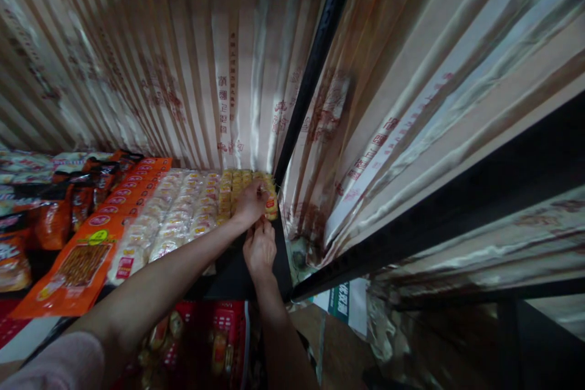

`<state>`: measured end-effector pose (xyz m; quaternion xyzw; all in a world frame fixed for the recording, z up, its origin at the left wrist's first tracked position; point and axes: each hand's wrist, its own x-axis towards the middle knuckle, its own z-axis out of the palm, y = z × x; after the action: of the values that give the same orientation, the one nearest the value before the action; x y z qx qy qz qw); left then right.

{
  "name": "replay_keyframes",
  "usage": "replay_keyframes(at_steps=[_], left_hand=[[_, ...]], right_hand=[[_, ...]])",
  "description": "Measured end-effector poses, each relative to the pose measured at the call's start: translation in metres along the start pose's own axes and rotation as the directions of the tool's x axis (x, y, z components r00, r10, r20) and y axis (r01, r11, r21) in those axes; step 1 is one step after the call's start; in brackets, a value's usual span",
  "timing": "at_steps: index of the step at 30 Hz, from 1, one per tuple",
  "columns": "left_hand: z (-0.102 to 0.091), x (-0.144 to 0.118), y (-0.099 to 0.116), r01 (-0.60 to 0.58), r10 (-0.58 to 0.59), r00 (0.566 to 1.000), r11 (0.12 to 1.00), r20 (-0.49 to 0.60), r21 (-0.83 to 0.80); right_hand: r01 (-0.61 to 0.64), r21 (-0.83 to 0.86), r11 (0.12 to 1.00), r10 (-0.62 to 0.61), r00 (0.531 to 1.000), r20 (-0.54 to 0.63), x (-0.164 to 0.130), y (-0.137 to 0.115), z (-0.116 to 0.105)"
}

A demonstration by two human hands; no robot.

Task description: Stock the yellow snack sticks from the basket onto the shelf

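The striped tan curtain-like sheets with red print point(192, 61) are smeared by motion, their characters unreadable. The small yellow-and-red snack packet point(271, 204) is mostly covered by the left hand point(249, 202) and the right hand point(259, 250) (the fingertips merge into blur). The orange foil packs point(13, 244) run off the left edge. The red basket point(228, 335) below is dim and partly behind the forearms.

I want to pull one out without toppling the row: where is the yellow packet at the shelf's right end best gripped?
Probably pinch the yellow packet at its near edge, coming from the front: it stands on edge against its neighbours and the black post, leaving only that edge exposed.
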<state>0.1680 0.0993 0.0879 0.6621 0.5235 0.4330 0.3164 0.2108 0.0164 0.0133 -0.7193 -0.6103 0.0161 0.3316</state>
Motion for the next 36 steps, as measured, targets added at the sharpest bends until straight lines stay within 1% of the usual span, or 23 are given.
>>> replay_keyframes(at_steps=[3, 6, 9, 12, 16, 19, 23, 25, 27, 29, 33, 36], left_hand=[[0.013, 0.003, -0.004, 0.0, -0.003, 0.998, 0.999, 0.066, 0.042], [0.018, 0.004, -0.003, 0.005, -0.021, 0.99, 0.994, 0.143, 0.111], [0.02, 0.005, -0.002, -0.067, 0.022, 0.975, 0.977, 0.22, 0.2], [0.021, 0.007, -0.001, -0.112, 0.04, 0.965, 0.955, 0.258, 0.273], [0.024, 0.008, -0.002, -0.086, -0.002, 0.963, 0.946, 0.269, 0.314], [0.027, 0.007, -0.001, -0.101, -0.002, 0.963, 0.925, 0.269, 0.367], [0.027, 0.005, 0.001, -0.139, -0.015, 0.947, 0.882, 0.322, 0.449], [0.027, 0.004, 0.001, -0.196, 0.027, 0.94, 0.859, 0.341, 0.473], [0.027, 0.005, -0.001, -0.273, 0.095, 0.931, 0.821, 0.353, 0.501], [0.028, 0.006, -0.003, -0.325, 0.137, 0.922, 0.785, 0.363, 0.528], [0.029, 0.008, -0.008, -0.32, 0.145, 0.933, 0.75, 0.328, 0.578], [0.027, 0.008, -0.01, -0.312, 0.155, 0.939, 0.761, 0.308, 0.569]], right_hand=[[-0.002, -0.041, 0.999, 0.003, 1.0, 0.029, 0.0, -0.004, 0.0], [-0.011, -0.036, 0.999, 0.013, 0.998, 0.059, 0.001, -0.007, -0.005], [-0.046, -0.005, 0.999, 0.046, 0.995, 0.092, 0.001, -0.009, -0.01], [-0.075, 0.015, 0.997, 0.074, 0.992, 0.099, 0.002, -0.01, -0.013], [-0.084, 0.011, 0.996, 0.083, 0.993, 0.084, 0.003, -0.009, -0.013], [-0.094, -0.003, 0.996, 0.094, 0.992, 0.084, 0.004, -0.007, -0.014], [-0.108, -0.024, 0.994, 0.11, 0.989, 0.1, 0.004, -0.007, -0.015], [-0.116, -0.033, 0.993, 0.118, 0.987, 0.111, 0.005, -0.007, -0.016], [-0.121, -0.036, 0.992, 0.124, 0.985, 0.119, 0.005, -0.007, -0.016], [-0.122, -0.03, 0.992, 0.124, 0.985, 0.12, 0.005, -0.006, -0.016], [-0.114, -0.009, 0.993, 0.114, 0.989, 0.091, 0.005, -0.006, -0.015], [-0.111, -0.003, 0.994, 0.111, 0.99, 0.082, 0.006, -0.007, -0.014]])
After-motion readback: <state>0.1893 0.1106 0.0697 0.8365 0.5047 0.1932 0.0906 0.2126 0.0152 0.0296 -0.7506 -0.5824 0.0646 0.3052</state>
